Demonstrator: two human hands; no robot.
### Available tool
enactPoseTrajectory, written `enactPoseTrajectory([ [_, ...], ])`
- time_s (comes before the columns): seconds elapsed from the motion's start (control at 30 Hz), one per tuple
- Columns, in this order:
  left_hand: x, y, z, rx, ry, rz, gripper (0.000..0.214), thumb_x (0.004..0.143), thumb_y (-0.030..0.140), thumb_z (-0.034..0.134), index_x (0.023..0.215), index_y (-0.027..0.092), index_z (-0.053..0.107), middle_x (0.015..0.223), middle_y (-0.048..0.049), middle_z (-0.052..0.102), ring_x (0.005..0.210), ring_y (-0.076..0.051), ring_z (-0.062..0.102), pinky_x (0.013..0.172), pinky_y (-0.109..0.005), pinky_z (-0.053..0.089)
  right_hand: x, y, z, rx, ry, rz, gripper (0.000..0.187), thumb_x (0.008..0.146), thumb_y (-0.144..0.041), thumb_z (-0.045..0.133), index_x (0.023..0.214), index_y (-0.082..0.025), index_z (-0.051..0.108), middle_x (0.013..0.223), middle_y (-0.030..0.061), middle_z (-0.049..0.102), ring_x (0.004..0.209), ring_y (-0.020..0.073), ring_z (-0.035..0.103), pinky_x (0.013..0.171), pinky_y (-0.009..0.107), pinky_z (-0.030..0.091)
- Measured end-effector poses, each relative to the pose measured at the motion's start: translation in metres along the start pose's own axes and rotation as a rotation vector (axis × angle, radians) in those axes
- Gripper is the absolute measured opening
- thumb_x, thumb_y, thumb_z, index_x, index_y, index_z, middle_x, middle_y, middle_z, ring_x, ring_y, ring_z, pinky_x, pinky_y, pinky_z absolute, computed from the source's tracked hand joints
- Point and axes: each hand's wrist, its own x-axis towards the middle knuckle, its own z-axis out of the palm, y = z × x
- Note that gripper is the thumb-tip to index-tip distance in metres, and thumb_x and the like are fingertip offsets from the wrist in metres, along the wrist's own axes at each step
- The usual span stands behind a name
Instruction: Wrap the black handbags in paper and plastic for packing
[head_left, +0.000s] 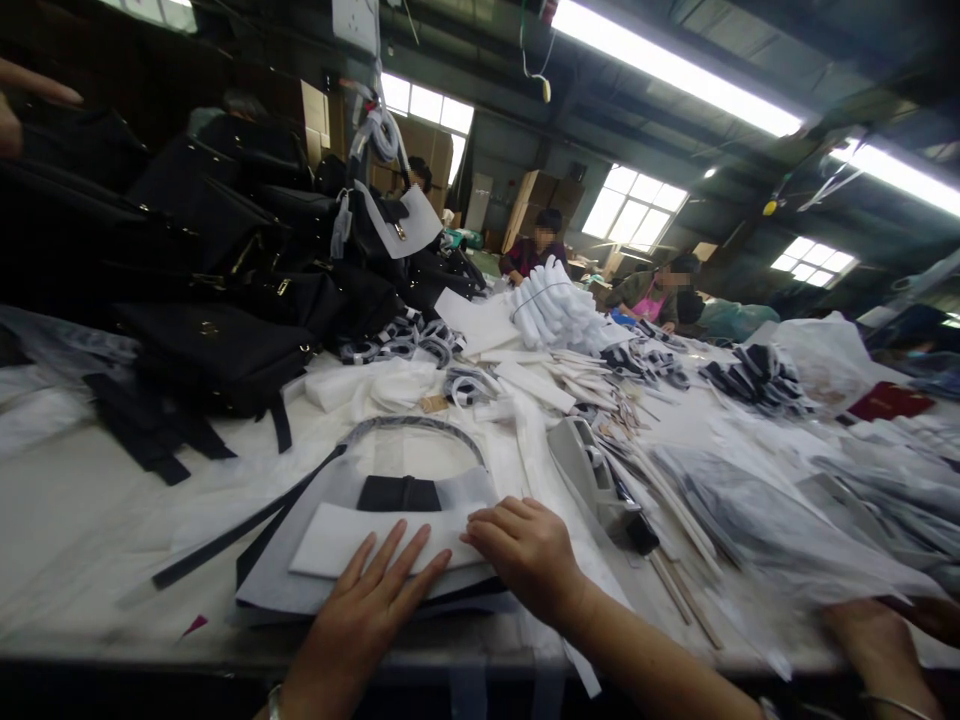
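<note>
A black handbag lies flat before me, largely covered by thin white wrapping paper (270, 590). Its wrapped handle (409, 422) arches away from me, and a black strap (232, 535) trails off to the left. Across the paper lies a white foam sheet (322, 540), just below a small black flap (397, 494). My left hand (367, 605) rests on this sheet with its fingers spread flat. At the sheet's right end, my right hand (536, 560) has bent fingers closed on the edge; its thumb is hidden.
Black bags (217, 345) are piled at the left. A grey tape dispenser (589, 470) stands right of my work. Beyond lie white foam rolls (551, 305) and wrapped straps. Another person's hand (874, 635) is at the right by plastic bags (757, 510); another hand (30, 95) enters upper left.
</note>
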Motion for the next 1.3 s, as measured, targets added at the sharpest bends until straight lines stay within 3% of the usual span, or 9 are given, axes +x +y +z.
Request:
enactPoseTrajectory([
  [0.2,0.003,0.000,-0.005,-0.026,-0.007,-0.025,0.057,0.098,0.008,0.020,0.148,0.032,0.035,0.150,-0.0008,0.047,0.131,-0.023,0.051,0.105,-0.044,0.042,-0.013,-0.017,-0.001,0.051,0.005,0.111,0.019,0.095,-0.025,0.059,0.077,-0.022,0.064,0.074,-0.0003,0.073,0.065,0.0136,0.061,0.060,0.030,0.037],
  [0.47,-0.002,0.002,-0.003,-0.090,-0.061,-0.049,0.053,0.101,0.016,0.020,0.150,0.034,0.030,0.155,-0.0021,0.038,0.138,-0.025,0.043,0.108,-0.046,0.039,-0.037,-0.043,-0.001,0.027,0.088,0.159,0.006,0.092,-0.024,0.063,0.090,-0.024,0.068,0.093,0.0010,0.078,0.068,0.0161,0.064,0.061,0.033,0.039],
  [0.53,-0.004,0.003,-0.001,-0.112,-0.085,-0.055,0.054,0.101,0.015,0.021,0.151,0.034,0.028,0.157,-0.0023,0.035,0.140,-0.026,0.039,0.109,-0.047,0.038,-0.042,-0.049,-0.001,0.032,0.134,0.183,0.008,0.092,-0.022,0.063,0.096,-0.025,0.069,0.096,0.0006,0.078,0.073,0.0172,0.067,0.069,0.035,0.044],
  [0.6,-0.005,0.003,0.000,-0.131,-0.093,-0.064,0.054,0.100,0.015,0.023,0.151,0.034,0.028,0.158,-0.0022,0.033,0.141,-0.027,0.037,0.110,-0.048,0.037,-0.048,-0.052,-0.001,0.037,0.166,0.193,0.012,0.091,-0.019,0.063,0.100,-0.026,0.069,0.099,-0.0006,0.078,0.085,0.0200,0.069,0.088,0.041,0.047],
  [0.67,-0.005,0.003,0.000,-0.150,-0.090,-0.065,0.054,0.100,0.015,0.025,0.150,0.036,0.028,0.157,-0.0018,0.034,0.141,-0.027,0.037,0.109,-0.048,0.037,-0.054,-0.054,0.001,0.049,0.168,0.170,0.016,0.091,-0.018,0.062,0.104,-0.026,0.068,0.104,-0.0009,0.077,0.101,0.0222,0.068,0.107,0.046,0.038],
  [0.77,-0.003,0.001,-0.001,-0.184,-0.100,-0.052,0.055,0.100,0.015,0.029,0.150,0.038,0.028,0.157,-0.0028,0.035,0.140,-0.028,0.039,0.109,-0.049,0.038,-0.066,-0.052,0.007,0.079,0.142,0.113,0.021,0.094,-0.015,0.057,0.112,-0.021,0.066,0.114,0.0013,0.074,0.116,0.0213,0.064,0.118,0.045,0.028],
  [1.0,0.006,0.002,-0.014,-0.210,-0.171,-0.007,0.069,0.090,0.003,0.039,0.149,0.037,0.030,0.158,-0.0025,0.033,0.143,-0.030,0.033,0.114,-0.053,0.027,-0.084,-0.045,0.024,0.071,0.162,0.070,0.027,0.097,-0.011,0.048,0.117,-0.017,0.066,0.118,0.0027,0.072,0.118,0.0204,0.062,0.117,0.043,0.031],
  [1.17,0.012,0.006,-0.022,-0.301,-0.196,0.048,0.054,0.093,0.029,0.050,0.146,0.023,0.040,0.156,-0.0065,0.036,0.145,-0.026,0.029,0.121,-0.052,0.007,-0.086,-0.048,0.030,0.078,0.175,0.094,0.026,0.097,-0.013,0.049,0.115,-0.017,0.067,0.119,0.0014,0.072,0.117,0.0203,0.063,0.118,0.041,0.029],
  [1.3,0.009,0.009,-0.017,-0.197,-0.166,0.096,0.058,0.094,0.028,0.050,0.149,0.029,0.033,0.156,-0.0087,0.035,0.143,-0.026,0.034,0.120,-0.051,0.009,-0.088,-0.051,0.028,0.081,0.164,0.088,0.027,0.095,-0.012,0.052,0.117,-0.016,0.065,0.118,0.0043,0.072,0.115,0.0226,0.064,0.111,0.043,0.037],
])
